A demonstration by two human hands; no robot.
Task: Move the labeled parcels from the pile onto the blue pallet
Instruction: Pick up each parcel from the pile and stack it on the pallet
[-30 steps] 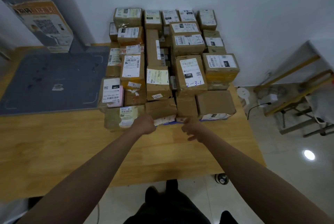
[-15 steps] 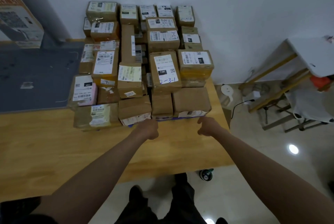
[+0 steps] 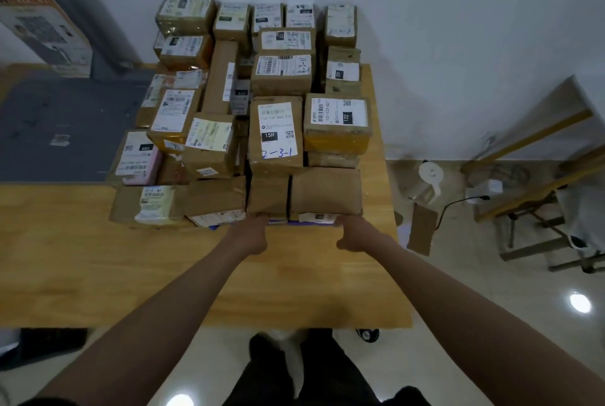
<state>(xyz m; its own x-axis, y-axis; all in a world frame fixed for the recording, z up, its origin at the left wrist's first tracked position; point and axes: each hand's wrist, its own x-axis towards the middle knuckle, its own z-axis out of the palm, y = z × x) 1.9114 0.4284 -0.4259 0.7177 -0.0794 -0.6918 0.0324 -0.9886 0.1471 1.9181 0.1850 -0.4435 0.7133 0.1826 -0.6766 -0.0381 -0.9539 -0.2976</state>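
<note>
Several taped brown parcels with white labels are stacked on the blue pallet (image 3: 278,221), of which only a thin strip shows under the front row. One upright parcel (image 3: 276,133) is marked 2-3-1. A plain brown parcel (image 3: 324,192) and a small brown parcel (image 3: 266,197) form the front right corner. My left hand (image 3: 248,237) is at the pallet's front edge below the small parcel. My right hand (image 3: 353,233) is at the same edge below the plain parcel. Both hands' fingers curl at that edge, with the fingertips hidden.
The pile sits on a wooden table (image 3: 163,274) against a white wall. A grey mat (image 3: 65,124) lies to the pile's left, with a large carton (image 3: 42,29) behind it. The table's right edge (image 3: 394,209) is close. A wooden frame (image 3: 540,176) stands on the floor.
Both hands slid rightward along the front of the pile. They backed slightly off it half a second ago and now touch the pallet edge again.
</note>
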